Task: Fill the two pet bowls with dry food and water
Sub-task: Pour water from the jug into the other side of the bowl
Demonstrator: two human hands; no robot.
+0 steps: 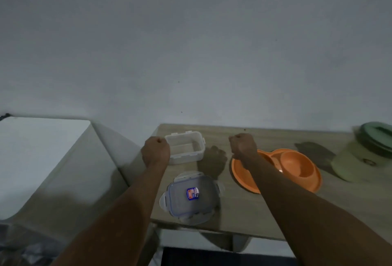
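As both bare forearms stretch out over the scene, we start far left with a white flat-topped unit (pixel 42 138) standing apart from the light wooden table (pixel 265 212). Next comes the left hand (pixel 156 151), fingers curled tight into a fist with nothing in it, held over the table's left edge and just beside the clear rectangular plastic container (pixel 185 148), whose left side it overlaps from this angle. That container sits open-topped near the back of the table, close to the grey wall (pixel 191 43). In front of it, near the table's front edge, lies its clear snap-on lid with a blue seal and a small blue and red label (pixel 180 200), flat and apart from the box. Moving right, the right hand (pixel 242 146) is a closed fist too, gripping nothing, raised over the left part of the orange plastic double pet bowl (pixel 297 165); the forearm crosses the left basin, while the right basin shows plain orange. Far right, near the frame edge, there's a pale green round vessel with a darker green top (pixel 364 159), blurred, well apart from the bowl.
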